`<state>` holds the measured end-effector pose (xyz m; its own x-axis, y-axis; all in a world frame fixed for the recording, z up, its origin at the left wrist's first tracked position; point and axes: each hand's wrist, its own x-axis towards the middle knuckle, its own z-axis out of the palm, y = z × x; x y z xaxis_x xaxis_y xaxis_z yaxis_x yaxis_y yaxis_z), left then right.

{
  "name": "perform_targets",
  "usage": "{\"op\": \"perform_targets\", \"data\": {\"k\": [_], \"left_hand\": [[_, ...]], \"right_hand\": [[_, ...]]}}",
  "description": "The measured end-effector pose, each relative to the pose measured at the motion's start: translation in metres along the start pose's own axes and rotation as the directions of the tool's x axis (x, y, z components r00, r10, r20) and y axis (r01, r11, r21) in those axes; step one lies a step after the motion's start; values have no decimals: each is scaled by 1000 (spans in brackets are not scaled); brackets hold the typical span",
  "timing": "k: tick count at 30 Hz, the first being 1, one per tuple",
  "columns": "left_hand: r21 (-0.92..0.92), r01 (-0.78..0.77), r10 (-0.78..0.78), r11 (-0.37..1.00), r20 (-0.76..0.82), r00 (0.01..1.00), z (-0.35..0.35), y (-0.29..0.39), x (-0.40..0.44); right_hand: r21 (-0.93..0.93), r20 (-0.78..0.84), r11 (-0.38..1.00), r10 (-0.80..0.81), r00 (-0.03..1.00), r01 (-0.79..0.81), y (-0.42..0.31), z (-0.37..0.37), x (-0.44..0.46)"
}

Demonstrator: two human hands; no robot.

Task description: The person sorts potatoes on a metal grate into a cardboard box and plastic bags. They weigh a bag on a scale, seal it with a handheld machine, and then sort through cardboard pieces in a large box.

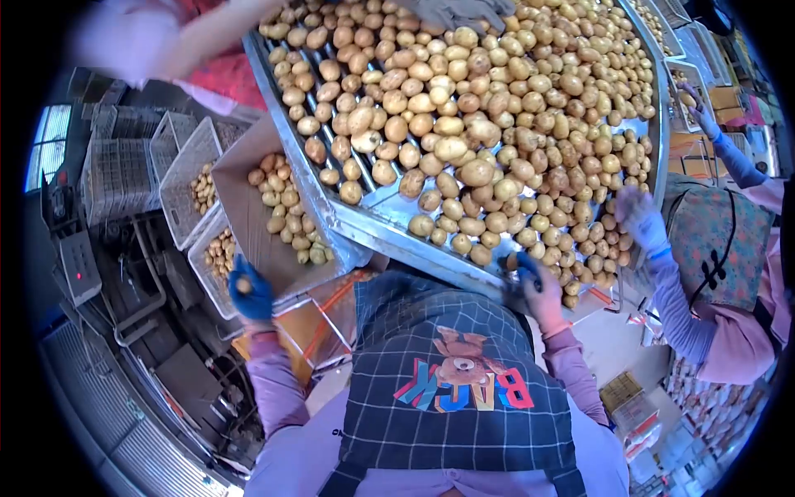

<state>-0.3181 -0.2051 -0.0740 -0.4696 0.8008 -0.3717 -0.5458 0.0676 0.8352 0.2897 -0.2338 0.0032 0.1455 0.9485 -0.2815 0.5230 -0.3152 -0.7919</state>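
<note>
My left hand (251, 294), in a blue glove, is curled round a small potato (243, 286) beside a box (248, 186) and a white crate. At the near edge of the sorting table (381, 236), my right hand (540, 290), in a dark blue glove, has its fingers bent against a brownish potato (512, 262). Many loose potatoes (476, 172) cover the table, thinning toward its near left side, where metal rollers show. More potatoes (290, 203) lie inside the box.
White crates (178, 178) with potatoes stand left of the box, near machinery (157, 282). On the right, a co-worker's gloved hand (639, 217) reaches to the potatoes; another gloved hand (455, 10) is at the far side. A blurred arm (207, 37) crosses the upper left.
</note>
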Motion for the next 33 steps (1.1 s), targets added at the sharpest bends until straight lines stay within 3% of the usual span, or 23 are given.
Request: {"op": "perform_targets", "data": {"k": [2,4,6,7,8,10,13,14,16,18,20,22,23,24,25,26,27,28,29,30,31,32,33], "left_hand": [[67,298,-227,952,-496,838,-17,60,1],[316,115,74,942,-529,845,-18,72,4],[514,-201,390,834,-291,873,-33,46,26],[600,-295,500,744,-206,841,51,26,-2],[551,-198,387,811,-252,887,132,6,-27],[512,-240,226,825,92,970,208,-47,-45],[624,-489,-54,609,648,760,303,-94,-84],[528,-371,-116,764,677,727,338,-104,-100],[436,-824,96,362,862,498,378,-152,-94],[465,-883,-98,68,884,458,406,-182,-101],[495,-868,-399,40,805,440,426,-187,-102],[645,-360,-532,674,762,369,400,-180,-100],[643,-96,-538,760,704,464,383,-150,-103],[473,65,-445,879,761,472,358,-113,-97],[416,448,-609,792,593,526,325,-76,-88],[386,-37,-274,922,717,641,272,-85,-44],[468,-99,-283,878,676,680,228,-59,-11],[159,461,-461,873,578,674,208,-27,10],[403,390,-540,828,383,750,187,-6,31],[803,156,-407,575,116,906,172,8,47],[956,-278,-288,-92,242,927,151,17,78],[954,-283,-301,-101,241,923,159,14,73],[911,-350,-88,216,376,923,179,8,62]], "right_hand": [[-45,-63,997,63,996,-66,18,-8,0],[-29,-132,999,-46,990,43,0,0,18],[-143,-123,971,-211,970,193,-14,28,42],[-78,-88,955,-293,952,286,-41,45,53],[-84,-11,927,-367,930,365,-44,67,60],[-192,365,787,-497,787,586,-46,90,59],[-289,533,640,-510,675,712,2,61,37],[-305,490,742,-416,766,598,15,37,27],[-420,383,751,-362,850,509,39,3,11],[-615,218,704,-280,935,354,72,-12,-5],[-568,53,763,-340,939,308,88,-6,-16],[-517,-136,832,-314,940,203,94,10,-25],[-545,-175,816,-334,926,191,94,10,-30],[-564,-223,809,-343,913,166,94,14,-36],[-558,-282,818,-344,896,138,97,16,-43],[-537,-295,833,-333,896,133,97,17,-48],[-512,-331,852,-313,890,109,93,18,-52],[-493,-361,865,-297,884,90,92,18,-53],[-465,-410,884,-260,874,45,103,21,-54],[-380,-524,925,-235,819,22,103,25,-51],[-337,-524,941,-212,825,27,94,26,-45],[-294,-517,955,-187,835,32,79,23,-40],[-328,-385,936,-259,886,131,61,21,-29]]}}
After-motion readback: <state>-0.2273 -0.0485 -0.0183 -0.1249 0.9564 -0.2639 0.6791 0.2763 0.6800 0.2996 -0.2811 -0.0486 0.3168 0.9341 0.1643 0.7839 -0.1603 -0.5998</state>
